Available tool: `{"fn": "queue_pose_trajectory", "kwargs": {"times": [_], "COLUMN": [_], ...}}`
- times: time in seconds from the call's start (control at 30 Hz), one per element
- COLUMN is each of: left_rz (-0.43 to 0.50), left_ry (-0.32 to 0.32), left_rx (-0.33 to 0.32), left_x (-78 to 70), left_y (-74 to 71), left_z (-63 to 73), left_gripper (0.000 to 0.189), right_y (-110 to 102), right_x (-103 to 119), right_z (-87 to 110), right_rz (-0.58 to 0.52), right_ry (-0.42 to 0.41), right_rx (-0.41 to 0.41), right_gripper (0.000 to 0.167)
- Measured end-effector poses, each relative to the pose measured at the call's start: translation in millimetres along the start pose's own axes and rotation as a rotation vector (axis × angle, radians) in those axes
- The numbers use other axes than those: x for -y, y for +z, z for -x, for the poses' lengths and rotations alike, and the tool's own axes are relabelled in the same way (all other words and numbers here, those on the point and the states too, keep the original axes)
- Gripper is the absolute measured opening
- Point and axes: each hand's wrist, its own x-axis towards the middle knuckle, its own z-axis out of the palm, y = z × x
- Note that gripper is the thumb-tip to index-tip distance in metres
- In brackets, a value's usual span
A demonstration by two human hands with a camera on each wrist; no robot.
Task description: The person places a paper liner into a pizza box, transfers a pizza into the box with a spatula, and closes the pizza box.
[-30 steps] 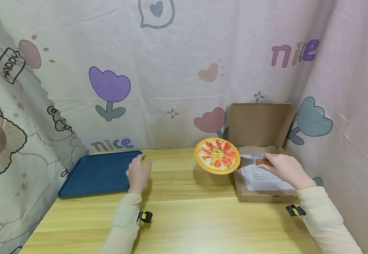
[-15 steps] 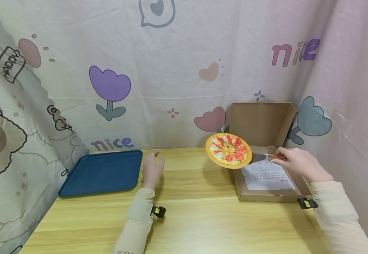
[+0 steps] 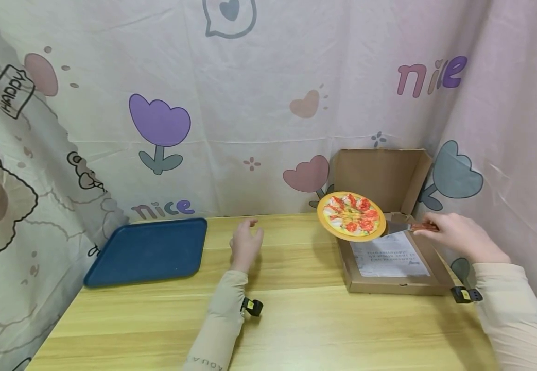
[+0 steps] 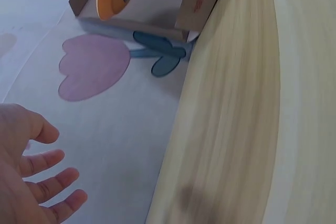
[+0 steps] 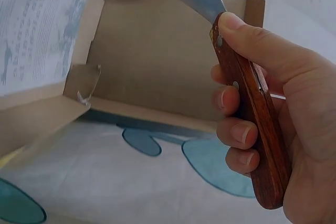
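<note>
My right hand (image 3: 460,234) grips the riveted wooden handle of a metal spatula (image 5: 252,129), its fingers curled round the wood. On the blade rests a round toy pizza (image 3: 351,216) with red and white toppings, slightly tilted in the air over the left part of the open pizza box (image 3: 398,286). Inside that box lies a printed sheet of paper (image 3: 388,257). My left hand (image 3: 246,246) hovers above the table between the tray and the box, fingers loosely bent and holding nothing; the left wrist view shows the fingers (image 4: 55,184) spread apart.
A dark blue tray (image 3: 148,252) lies on the wooden table (image 3: 296,319) at the left. The box's raised lid (image 3: 375,178) leans near the patterned curtain (image 3: 249,103) at the back. Bare tabletop lies between the tray and the box.
The right hand has moved right, carrying the spatula and toy pizza from beside the box to over its left part. The left hand has moved right, away from the tray.
</note>
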Motion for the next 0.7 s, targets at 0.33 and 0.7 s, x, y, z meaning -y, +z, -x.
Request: {"fn": "queue_pose_trajectory", "kwargs": {"times": [0.33,0.7], "left_rz": [0.071,0.077], "left_ry": [0.015,0.035], "left_rx": [0.072,0.155], "left_x": [-19.6,-32.5], "left_y": [30.0,57.7], "left_z": [11.2,26.7], "left_gripper": [0.034,0.034], "right_y": [-7.9,-11.0], "right_x": [-13.7,-29.9], "right_z": [5.0,8.4], "right_rz": [-0.004,-0.027], "right_ry": [0.036,0.073], "right_rx": [0.037,0.059], "right_gripper": [0.028,0.029]}}
